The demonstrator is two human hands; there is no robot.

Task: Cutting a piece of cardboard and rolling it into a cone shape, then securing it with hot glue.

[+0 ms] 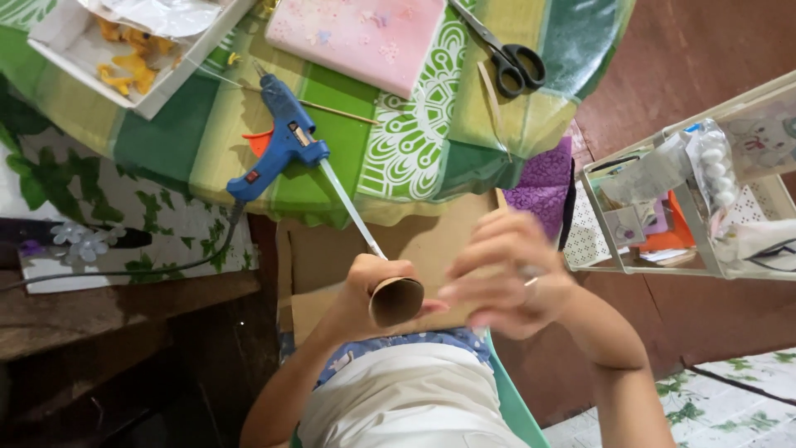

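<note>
My left hand [361, 292] grips a short brown cardboard tube [395, 300], its open end facing the camera, just above my lap. My right hand [504, 274] is blurred beside the tube on the right, fingers curled, fingertips close to the tube's rim; whether it holds anything I cannot tell. A blue hot glue gun [280, 141] lies on the green patterned tablecloth [414, 141], with a long white glue stick [352, 207] sticking out of its back toward my left hand.
Black-handled scissors [506, 58], a pink fabric piece [361, 37] and a thin wooden skewer [336, 110] lie on the table. A white box with yellow bits [124, 58] sits at the far left. A craft-supply rack [688, 199] stands right. Flat cardboard [431, 241] leans below the table edge.
</note>
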